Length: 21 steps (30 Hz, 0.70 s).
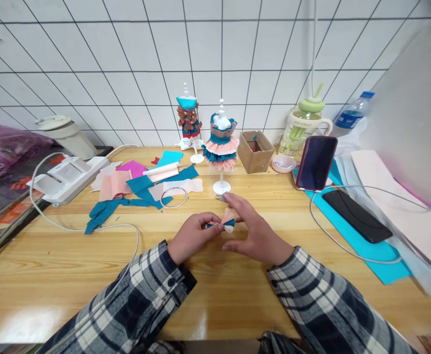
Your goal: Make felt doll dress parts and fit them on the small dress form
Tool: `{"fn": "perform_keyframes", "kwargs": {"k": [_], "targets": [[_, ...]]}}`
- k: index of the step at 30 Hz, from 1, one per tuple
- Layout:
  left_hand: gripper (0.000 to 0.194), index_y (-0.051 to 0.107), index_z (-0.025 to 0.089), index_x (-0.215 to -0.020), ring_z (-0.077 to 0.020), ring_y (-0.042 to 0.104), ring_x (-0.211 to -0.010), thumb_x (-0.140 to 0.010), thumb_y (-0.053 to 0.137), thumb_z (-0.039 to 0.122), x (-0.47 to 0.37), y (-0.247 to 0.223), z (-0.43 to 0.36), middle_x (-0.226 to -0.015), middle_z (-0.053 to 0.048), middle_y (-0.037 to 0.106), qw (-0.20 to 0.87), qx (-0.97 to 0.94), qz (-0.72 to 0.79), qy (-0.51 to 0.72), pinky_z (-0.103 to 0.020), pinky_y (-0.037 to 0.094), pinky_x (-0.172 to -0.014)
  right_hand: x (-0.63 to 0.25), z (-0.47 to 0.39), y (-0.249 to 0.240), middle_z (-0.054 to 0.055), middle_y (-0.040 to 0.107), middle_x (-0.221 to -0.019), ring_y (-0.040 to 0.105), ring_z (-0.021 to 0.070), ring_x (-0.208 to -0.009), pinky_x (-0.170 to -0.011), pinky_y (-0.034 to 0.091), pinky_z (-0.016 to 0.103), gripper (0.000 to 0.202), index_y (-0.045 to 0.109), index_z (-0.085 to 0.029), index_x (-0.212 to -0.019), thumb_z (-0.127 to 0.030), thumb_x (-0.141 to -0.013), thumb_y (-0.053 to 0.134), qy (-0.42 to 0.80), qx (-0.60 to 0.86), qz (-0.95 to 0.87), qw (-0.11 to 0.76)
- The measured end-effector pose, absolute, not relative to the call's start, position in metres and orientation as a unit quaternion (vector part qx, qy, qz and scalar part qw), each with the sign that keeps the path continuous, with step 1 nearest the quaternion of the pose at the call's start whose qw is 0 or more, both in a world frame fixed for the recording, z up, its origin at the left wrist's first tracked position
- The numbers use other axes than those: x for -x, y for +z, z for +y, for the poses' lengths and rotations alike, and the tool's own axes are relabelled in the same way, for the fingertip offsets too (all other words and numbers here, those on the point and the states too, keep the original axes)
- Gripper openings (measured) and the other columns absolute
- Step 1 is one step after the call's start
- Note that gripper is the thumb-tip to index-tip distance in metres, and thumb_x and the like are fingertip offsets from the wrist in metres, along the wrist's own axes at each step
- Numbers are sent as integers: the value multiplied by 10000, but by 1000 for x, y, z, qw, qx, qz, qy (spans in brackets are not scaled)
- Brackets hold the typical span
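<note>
A small bow of peach, white and teal crepe paper [229,220] is pinched in my left hand [195,236] near the middle of the wooden table. My right hand [258,233] is at the bow's right side, its thumb and fingers spread apart, fingertips close behind the bow. Just beyond my hands stands a white mini dress form [222,142] in a ruffled teal and peach paper dress. Behind it to the left is a second dress form [188,120] with a blue top and brown bows.
Paper scraps [141,184] and a ring [173,197] lie left, near a power strip [71,179]. A cardboard box [256,151], pink dish [284,163], upright phone [316,162] and jug [300,128] stand right. A black phone [357,216] and cable rest on blue paper.
</note>
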<state>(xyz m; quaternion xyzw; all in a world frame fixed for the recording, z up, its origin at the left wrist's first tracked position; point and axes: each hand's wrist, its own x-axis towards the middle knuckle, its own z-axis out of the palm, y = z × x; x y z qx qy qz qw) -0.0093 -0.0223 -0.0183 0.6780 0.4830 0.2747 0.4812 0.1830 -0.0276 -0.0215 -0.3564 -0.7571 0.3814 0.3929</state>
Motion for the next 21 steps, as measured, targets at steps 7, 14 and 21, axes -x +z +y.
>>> {"fn": "perform_keyframes", "kwargs": {"k": [7, 14, 21], "targets": [[279, 665, 140, -768, -161, 547, -735, -773, 608, 413, 11, -21, -21, -753, -27, 648, 518, -661, 469, 274, -261, 414, -702, -184, -27, -24, 46, 671, -963, 628, 159, -826, -631, 547, 258, 217, 690, -257, -1013, -245, -804, 628, 336, 380, -771, 384], [314, 658, 132, -794, -158, 560, -727, -788, 597, 440, 13, -24, -20, -752, -32, 644, 565, -627, 459, 279, -272, 427, -708, -186, -27, -20, 18, 731, -837, 661, 177, -759, -676, 517, 296, 116, 738, -283, -873, -326, -800, 659, 273, 436, -748, 418], [618, 497, 219, -1306, -268, 475, -1171, -746, 670, 415, 18, -15, -21, -1245, -104, 561, 289, -786, 458, 299, -427, 330, -1024, -187, -27, -25, 25, 722, -860, 651, 181, -800, -735, 494, 313, 136, 732, -276, -864, -304, -850, 599, 242, 423, -777, 399]]}}
